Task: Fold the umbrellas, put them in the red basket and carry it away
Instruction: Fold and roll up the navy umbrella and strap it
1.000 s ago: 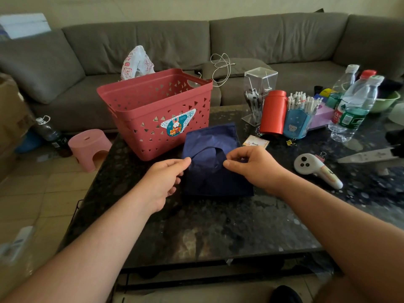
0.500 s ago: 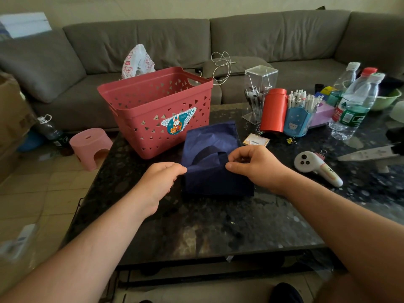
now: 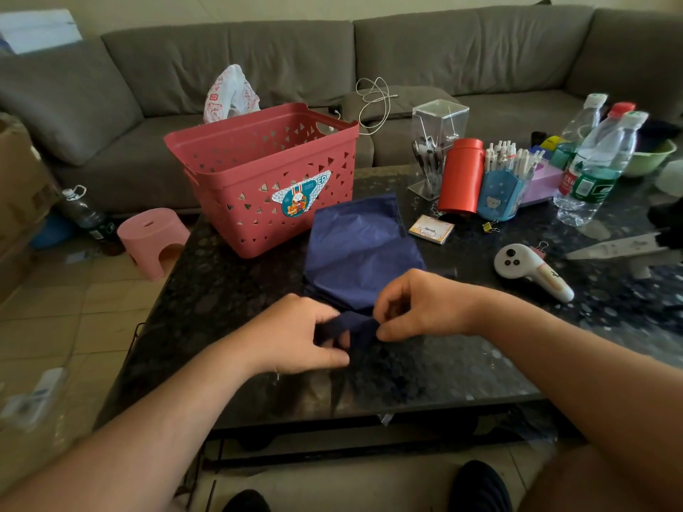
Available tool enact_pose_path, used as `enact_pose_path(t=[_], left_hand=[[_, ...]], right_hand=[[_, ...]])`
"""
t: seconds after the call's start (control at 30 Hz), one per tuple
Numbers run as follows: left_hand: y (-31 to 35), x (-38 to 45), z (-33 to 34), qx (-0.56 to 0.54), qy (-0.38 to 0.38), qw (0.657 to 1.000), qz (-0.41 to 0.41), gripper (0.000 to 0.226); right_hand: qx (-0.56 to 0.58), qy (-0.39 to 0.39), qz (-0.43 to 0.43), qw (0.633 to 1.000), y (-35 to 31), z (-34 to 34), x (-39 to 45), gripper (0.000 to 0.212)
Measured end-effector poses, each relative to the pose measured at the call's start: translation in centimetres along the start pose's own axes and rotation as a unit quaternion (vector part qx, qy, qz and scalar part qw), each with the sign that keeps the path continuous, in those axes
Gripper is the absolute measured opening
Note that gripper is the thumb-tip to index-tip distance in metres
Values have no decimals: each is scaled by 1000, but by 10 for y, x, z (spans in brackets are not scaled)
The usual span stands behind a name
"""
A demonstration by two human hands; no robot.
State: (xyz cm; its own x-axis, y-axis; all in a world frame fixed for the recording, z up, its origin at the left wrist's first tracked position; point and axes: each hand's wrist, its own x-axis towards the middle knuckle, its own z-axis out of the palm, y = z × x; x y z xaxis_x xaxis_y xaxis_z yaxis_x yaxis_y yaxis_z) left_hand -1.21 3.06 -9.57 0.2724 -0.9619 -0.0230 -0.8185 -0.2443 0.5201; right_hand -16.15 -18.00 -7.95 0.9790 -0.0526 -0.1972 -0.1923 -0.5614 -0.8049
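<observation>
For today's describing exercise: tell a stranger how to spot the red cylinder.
Start at the dark table. To the right of the red basket stands the red cylinder, beside a blue pen holder. It alone is plain, tall and red.

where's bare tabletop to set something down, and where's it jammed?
Free: the dark table's near-left strip, between the red basket and the left hand; also the near edge below both hands, right hand. Crowded: far right, around the red canister, pen cup and water bottles.
</observation>
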Motion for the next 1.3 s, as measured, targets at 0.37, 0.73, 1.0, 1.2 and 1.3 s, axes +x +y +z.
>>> enact_pose_path(t=[0.37, 0.73, 1.0, 1.2, 1.3], left_hand=[[16, -17, 15, -109, -492, 845, -179, 43], [-28, -5, 27, -202, -93, 927, -301, 30], [-24, -6, 42, -270, -74, 901, -330, 31], [-23, -20, 47, -293, -66, 892, -339, 28], [-21, -25, 52, -320, -28, 882, -345, 17]], right_hand=[[-164, -211, 124, 956, 19, 12, -1, 15], [-167, -164, 344, 909, 44, -14, -9, 36], [21, 4, 342, 939, 50, 5, -3, 23], [120, -27, 349, 929, 50, 14, -13, 26], [150, -63, 375, 913, 51, 24, -22, 31]])
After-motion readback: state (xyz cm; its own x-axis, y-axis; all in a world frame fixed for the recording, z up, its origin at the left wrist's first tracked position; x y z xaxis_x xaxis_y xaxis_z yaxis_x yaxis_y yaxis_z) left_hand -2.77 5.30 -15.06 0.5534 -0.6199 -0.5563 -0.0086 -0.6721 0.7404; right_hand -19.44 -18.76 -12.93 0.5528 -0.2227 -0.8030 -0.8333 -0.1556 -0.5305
